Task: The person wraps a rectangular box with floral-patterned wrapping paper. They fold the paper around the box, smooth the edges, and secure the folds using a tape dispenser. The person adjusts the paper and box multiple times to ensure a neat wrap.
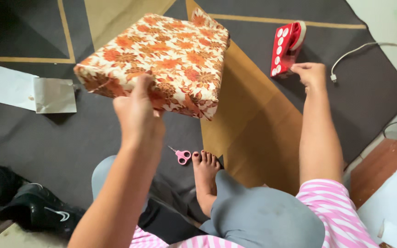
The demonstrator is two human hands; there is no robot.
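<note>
Fingers of the left hand (136,110) pinch the near edge of a box (161,62) wrapped in orange floral paper, holding it tilted above the mat (47,138). The right hand (309,73) curls its fingers onto a red tape dispenser (286,48) with white dots. Pink scissors (181,155) lie by the bare foot (205,177). The dark mat has tan bands; silver paper (53,95) lies left, black shoes (37,209) lower left, a white cable (364,48) right.

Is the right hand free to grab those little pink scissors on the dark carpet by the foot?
Probably yes: the right hand only touches the red tape dispenser, and the small pink scissors lie uncovered beside the bare foot. It would have to draw back towards the body.
</note>
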